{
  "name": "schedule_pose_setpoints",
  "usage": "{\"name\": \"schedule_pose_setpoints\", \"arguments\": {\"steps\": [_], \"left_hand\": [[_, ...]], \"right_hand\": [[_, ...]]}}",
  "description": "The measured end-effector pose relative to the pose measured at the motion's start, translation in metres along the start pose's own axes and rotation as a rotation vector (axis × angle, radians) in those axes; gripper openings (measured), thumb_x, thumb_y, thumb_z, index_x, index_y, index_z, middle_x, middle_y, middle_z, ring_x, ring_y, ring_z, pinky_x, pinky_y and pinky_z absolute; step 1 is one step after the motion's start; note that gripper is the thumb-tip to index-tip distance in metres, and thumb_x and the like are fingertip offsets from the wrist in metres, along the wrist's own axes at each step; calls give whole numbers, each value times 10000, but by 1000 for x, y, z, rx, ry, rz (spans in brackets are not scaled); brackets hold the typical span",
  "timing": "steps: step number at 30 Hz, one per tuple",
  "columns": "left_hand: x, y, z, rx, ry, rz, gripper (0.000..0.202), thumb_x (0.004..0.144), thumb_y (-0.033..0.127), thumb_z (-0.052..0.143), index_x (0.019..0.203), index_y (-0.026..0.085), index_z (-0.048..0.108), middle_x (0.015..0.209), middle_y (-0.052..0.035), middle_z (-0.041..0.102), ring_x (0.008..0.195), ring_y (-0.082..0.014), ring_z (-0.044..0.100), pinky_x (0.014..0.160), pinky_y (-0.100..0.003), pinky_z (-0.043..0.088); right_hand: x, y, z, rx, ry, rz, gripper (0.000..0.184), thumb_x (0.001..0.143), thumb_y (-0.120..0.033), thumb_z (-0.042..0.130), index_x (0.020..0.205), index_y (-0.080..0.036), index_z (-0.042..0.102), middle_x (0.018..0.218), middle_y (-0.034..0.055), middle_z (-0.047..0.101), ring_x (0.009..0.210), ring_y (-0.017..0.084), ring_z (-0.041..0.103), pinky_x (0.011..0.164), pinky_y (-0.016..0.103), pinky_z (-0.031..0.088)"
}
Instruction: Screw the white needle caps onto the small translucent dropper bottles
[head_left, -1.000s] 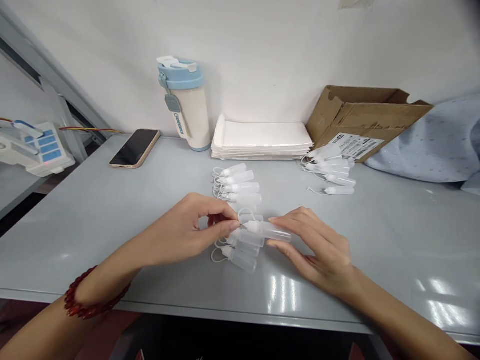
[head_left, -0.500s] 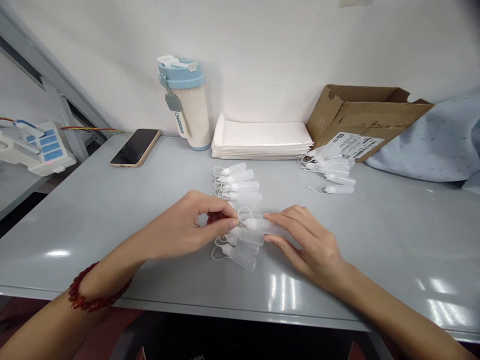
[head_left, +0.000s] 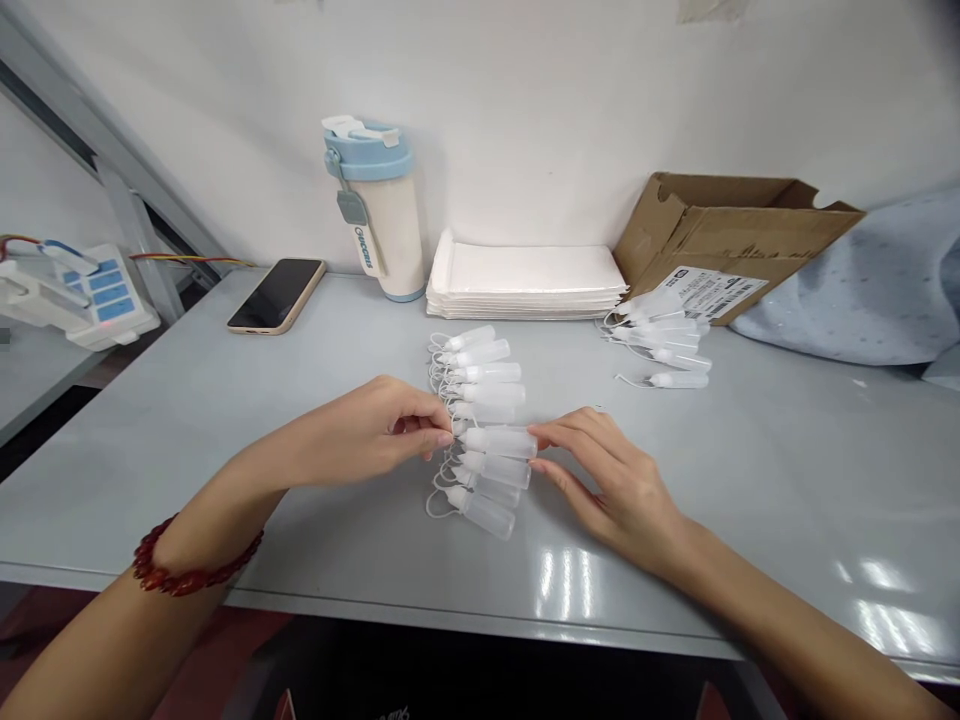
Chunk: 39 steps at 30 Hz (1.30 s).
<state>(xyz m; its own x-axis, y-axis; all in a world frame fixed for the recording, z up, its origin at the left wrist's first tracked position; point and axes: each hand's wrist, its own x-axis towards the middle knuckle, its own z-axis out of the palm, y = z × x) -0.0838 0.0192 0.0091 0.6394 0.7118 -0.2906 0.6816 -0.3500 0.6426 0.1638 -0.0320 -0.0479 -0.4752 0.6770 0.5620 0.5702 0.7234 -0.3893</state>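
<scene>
A row of several small translucent squeeze bottles (head_left: 484, 400) with tethered caps lies in the middle of the grey table (head_left: 225, 420). My left hand (head_left: 367, 435) has its fingers pinched together at the cap end of one bottle (head_left: 501, 441) in the row. My right hand (head_left: 611, 480) touches the base end of that same bottle with its fingertips, the fingers slightly bent. The bottle lies flat on the table in line with the others. A second loose heap of bottles (head_left: 664, 340) lies farther back on the right.
A blue-lidded tumbler (head_left: 375, 210), a phone (head_left: 277, 295) and a stack of white padded envelopes (head_left: 525, 280) stand along the wall. A torn cardboard box (head_left: 720, 235) and a pale blue cloth (head_left: 870, 290) are at the back right. A white device (head_left: 82, 295) sits far left.
The bottle held between both hands has come down and now lies in the row on the table. Both hands have drawn slightly back and lower with it.
</scene>
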Motion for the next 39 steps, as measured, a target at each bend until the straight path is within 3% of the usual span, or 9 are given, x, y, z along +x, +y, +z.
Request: {"name": "schedule_pose_setpoints", "arguments": {"steps": [8,17,21,26,32,36,39], "left_hand": [[1,0,1,23,-23,5,277,875,296,434,756,175,653,632,17,549,570,-111,445,503,-215,297],[2,-2,0,36,-44,-22,341,907,354,404,649,163,519,594,30,388,548,-97,317,497,-222,260],[0,-2,-1,33,-4,-61,364,912,391,406,653,168,532,590,32,377,536,-93,306,483,-221,249],[-1,-4,-4,29,76,-98,384,909,431,417,692,172,598,603,25,449,509,-83,326,449,-209,236],[-2,-6,-6,6,177,-108,368,889,415,470,657,164,607,533,41,385,479,-72,311,426,-186,251],[-3,-1,0,-20,215,-2,245,889,341,491,768,188,639,598,38,503,541,-77,416,473,-175,320],[-3,3,11,1,199,172,177,895,257,484,995,238,628,570,65,462,531,-73,407,488,-172,322]], "right_hand": [[-1,1,1,-2,-46,5,212,873,-122,534,1084,-132,558,887,79,653,792,181,559,704,344,454],[-1,2,-1,-12,-77,23,192,882,-134,520,1068,-122,566,902,84,656,811,183,563,730,339,441],[0,4,-6,-28,-52,29,190,876,-115,520,1061,-128,562,885,78,653,803,183,566,728,343,438],[3,19,-15,-105,23,51,178,876,-116,521,1048,-136,566,856,75,646,801,184,588,733,340,448],[2,52,-35,-302,48,153,138,878,-146,513,989,-158,595,860,66,658,800,193,608,732,346,462],[-4,75,-52,-463,-6,304,171,866,-165,478,968,-169,615,907,78,664,847,232,599,767,395,464],[-8,85,-63,-534,-114,410,219,853,-185,447,991,-179,617,988,93,661,924,266,588,805,432,452]]}}
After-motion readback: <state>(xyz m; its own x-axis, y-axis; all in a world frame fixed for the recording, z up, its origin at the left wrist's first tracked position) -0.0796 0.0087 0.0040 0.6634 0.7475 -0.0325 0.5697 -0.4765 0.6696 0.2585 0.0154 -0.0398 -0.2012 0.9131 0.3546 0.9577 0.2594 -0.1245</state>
